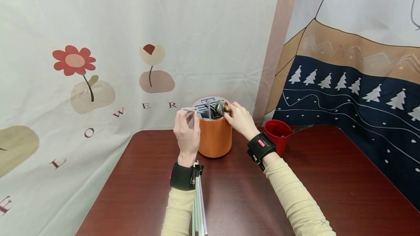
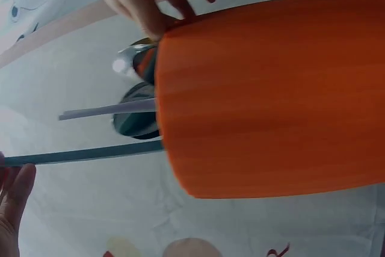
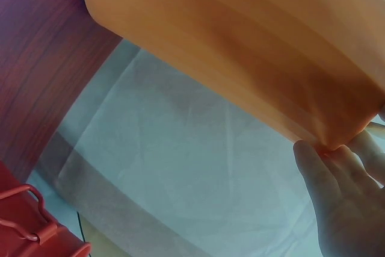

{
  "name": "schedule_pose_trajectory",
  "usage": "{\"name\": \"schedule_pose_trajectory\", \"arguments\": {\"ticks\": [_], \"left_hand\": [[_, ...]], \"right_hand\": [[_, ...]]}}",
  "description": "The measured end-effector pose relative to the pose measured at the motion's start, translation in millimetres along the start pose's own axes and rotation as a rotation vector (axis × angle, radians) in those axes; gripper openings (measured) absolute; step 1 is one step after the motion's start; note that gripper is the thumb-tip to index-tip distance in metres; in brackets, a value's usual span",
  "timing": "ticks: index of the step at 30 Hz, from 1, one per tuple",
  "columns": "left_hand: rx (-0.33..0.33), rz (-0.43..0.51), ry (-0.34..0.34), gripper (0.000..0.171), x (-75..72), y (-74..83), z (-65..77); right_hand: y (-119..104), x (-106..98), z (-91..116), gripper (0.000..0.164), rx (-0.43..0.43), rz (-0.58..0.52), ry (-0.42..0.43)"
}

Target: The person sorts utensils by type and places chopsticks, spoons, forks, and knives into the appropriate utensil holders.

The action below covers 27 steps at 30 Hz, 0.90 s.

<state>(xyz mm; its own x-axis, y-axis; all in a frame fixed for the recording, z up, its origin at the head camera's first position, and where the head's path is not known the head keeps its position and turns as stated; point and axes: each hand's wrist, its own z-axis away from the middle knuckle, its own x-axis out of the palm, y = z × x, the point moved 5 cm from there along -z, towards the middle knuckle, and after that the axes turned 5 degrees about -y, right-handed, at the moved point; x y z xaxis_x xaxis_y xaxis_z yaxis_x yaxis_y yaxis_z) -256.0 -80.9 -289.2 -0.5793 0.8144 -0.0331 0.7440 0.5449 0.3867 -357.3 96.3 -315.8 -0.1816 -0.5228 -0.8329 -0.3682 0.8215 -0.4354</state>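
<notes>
An orange utensil holder (image 1: 214, 139) with a slotted grey top part (image 1: 201, 102) stands at the far side of the table. My left hand (image 1: 187, 134) pinches the upper end of a grey-green chopstick (image 2: 90, 155); its lower end goes down behind the holder's rim. A pale purple chopstick (image 2: 108, 110) leans out of the holder, beside metal spoons (image 1: 220, 107). At the holder's right rim, my right hand (image 1: 242, 120) grips the edge, thumb and fingers bent over it near the spoons. Several green, white and purple chopsticks (image 1: 198, 207) lie on the table under my left forearm.
A red cup (image 1: 278, 134) with metal utensils (image 1: 300, 129) sticking out stands right of the holder, close to my right wrist. The dark red wooden table (image 1: 249, 199) ends at printed cloth hangings (image 1: 213, 39) behind and to the right.
</notes>
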Motion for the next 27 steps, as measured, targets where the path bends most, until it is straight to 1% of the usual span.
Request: {"name": "schedule_pose_trajectory", "arguments": {"ticks": [4,6,9,13,18,22,24,27], "left_hand": [[-0.063,-0.004,-0.039,0.010,5.8,-8.3,5.6],[-0.084,-0.010,-0.055,0.010,8.0,-11.0,8.5],[-0.089,-0.030,-0.089,0.011,11.5,-12.4,10.6],[-0.077,-0.088,-0.141,0.014,15.8,-11.5,11.4],[-0.079,-0.136,-0.171,0.016,18.0,-10.9,12.4],[-0.112,-0.151,-0.197,0.018,18.4,-12.5,13.5],[-0.136,-0.156,-0.216,0.019,18.8,-14.5,14.2],[-0.179,-0.159,-0.251,0.022,19.3,-17.6,16.0]], "right_hand": [[0.1,0.8,-0.1,0.021,0.001,0.000,-0.001],[0.2,1.5,0.0,0.021,0.000,0.000,0.004],[0.5,2.2,-0.1,0.020,0.001,0.012,0.014],[1.4,3.2,-0.3,0.021,0.007,0.025,0.019],[0.7,3.6,-0.3,0.023,0.011,0.020,0.016],[-0.2,3.2,-0.2,0.022,-0.002,0.008,0.024],[-1.7,2.1,0.6,0.021,-0.013,0.016,0.038],[-3.1,1.1,1.5,0.022,-0.010,0.016,0.038]]}}
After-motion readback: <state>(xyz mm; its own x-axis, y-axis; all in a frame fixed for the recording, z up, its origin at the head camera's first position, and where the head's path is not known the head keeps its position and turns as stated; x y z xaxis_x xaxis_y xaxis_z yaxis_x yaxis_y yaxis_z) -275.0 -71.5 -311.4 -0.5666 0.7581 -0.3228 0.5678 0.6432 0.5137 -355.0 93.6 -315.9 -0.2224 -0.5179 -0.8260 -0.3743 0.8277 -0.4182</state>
